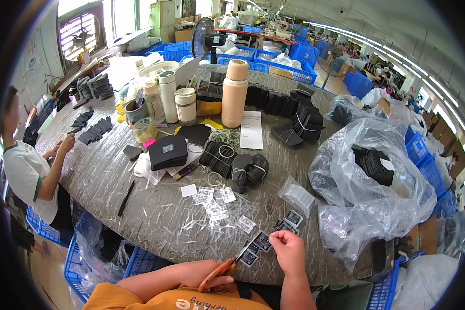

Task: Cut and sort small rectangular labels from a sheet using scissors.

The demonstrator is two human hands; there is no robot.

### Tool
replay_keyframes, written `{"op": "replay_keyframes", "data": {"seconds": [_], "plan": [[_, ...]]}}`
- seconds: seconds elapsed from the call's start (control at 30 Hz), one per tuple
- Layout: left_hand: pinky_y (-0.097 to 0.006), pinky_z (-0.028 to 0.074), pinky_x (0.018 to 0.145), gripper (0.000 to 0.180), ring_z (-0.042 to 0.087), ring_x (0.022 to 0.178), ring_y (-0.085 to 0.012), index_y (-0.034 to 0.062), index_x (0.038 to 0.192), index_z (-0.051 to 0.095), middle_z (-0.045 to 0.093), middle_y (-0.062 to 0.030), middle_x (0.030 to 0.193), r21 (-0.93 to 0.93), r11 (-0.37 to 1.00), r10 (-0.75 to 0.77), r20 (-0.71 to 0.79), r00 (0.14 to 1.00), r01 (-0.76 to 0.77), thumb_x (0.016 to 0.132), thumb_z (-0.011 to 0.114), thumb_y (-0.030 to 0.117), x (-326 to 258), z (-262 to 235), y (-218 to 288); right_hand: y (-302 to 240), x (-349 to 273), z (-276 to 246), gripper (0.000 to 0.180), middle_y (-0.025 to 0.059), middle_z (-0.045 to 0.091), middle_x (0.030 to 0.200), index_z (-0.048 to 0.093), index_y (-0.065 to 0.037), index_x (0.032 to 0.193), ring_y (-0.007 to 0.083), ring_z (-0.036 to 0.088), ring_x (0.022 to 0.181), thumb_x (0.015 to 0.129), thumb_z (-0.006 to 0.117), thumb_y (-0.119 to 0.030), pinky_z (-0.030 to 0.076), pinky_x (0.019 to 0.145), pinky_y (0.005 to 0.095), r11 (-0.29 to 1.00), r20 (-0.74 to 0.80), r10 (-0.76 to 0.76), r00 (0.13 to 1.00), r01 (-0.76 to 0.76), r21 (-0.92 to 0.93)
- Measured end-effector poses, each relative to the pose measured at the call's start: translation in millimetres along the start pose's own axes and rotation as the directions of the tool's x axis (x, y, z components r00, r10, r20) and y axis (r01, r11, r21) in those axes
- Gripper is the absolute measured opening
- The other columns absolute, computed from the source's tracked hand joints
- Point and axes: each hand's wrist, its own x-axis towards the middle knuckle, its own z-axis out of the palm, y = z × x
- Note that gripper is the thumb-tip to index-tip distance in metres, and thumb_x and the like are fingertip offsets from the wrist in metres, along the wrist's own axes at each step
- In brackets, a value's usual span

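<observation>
In my left hand (205, 274), close to my body at the table's front edge, is a pair of scissors (218, 273) with orange handles. Its blades point up and right, against some small black square labels (249, 258) with white print. My right hand (289, 251) pinches the edge of another black label (262, 241) by the blade tips. Whether the blades are parted is hard to make out. Just beyond my fingers lie more black labels (293, 218). White printed slips (214, 207) and thin clear offcuts are scattered to the left of them.
A clear plastic bag (367, 206) of black pieces stands at right. Bundled black pieces (219, 159), a peach bottle (235, 95), cups and a fan (204, 39) are farther back. A black pen (126, 198) lies left. Another person (33, 165) works at the left edge.
</observation>
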Motion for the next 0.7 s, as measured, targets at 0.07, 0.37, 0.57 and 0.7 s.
{"op": "replay_keyframes", "data": {"seconds": [0.07,0.37,0.57,0.7], "plan": [[-0.032,0.042,0.057,0.043,0.054,0.062,-0.0193,0.0016,0.085,0.057,0.057,-0.0104,0.069,-0.003,1.0,-0.002,0.0,1.0,0.002,0.09,0.046,0.043,0,1,-2,-2,-1,1,0.004,-0.0018,0.058,0.069,0.062,0.001,0.081,0.0031,0.05,0.06,0.079,0.063,-0.002,0.039,0.057,0.017,1.0,0.006,0.004,1.0,-0.004,0.006],[-0.031,0.046,0.063,0.044,0.058,0.068,-0.0192,-0.0006,0.086,0.056,0.059,-0.0091,0.073,-0.014,1.0,0.004,0.031,1.0,-0.003,0.09,0.046,0.042,5,1,-11,-1,0,0,0.004,-0.0014,0.059,0.071,0.062,0.001,0.082,0.0034,0.05,0.061,0.079,0.063,-0.002,0.039,0.057,0.0168,1.0,0.022,0.018,1.0,-0.019,0.002],[-0.033,0.045,0.058,0.045,0.058,0.063,-0.0233,-0.0015,0.079,0.054,0.06,-0.0125,0.068,0.022,0.995,0.098,-0.015,0.995,-0.097,0.092,0.044,0.041,5,4,-14,-2,0,-1,0.004,-0.0016,0.058,0.071,0.062,0.001,0.082,0.0033,0.05,0.062,0.079,0.063,-0.002,0.039,0.058,0.0167,0.999,0.044,0.026,0.999,-0.027,0.033],[-0.032,0.045,0.059,0.043,0.058,0.064,-0.0218,-0.0009,0.08,0.055,0.06,-0.0115,0.069,0.048,0.994,0.095,-0.002,0.996,-0.094,0.092,0.045,0.039,5,2,-12,0,2,-3,0.004,-0.0014,0.059,0.072,0.062,0.001,0.082,0.0033,0.05,0.063,0.079,0.063,-0.002,0.04,0.059,0.0167,0.997,0.064,0.038,0.997,-0.042,0.058]]}}
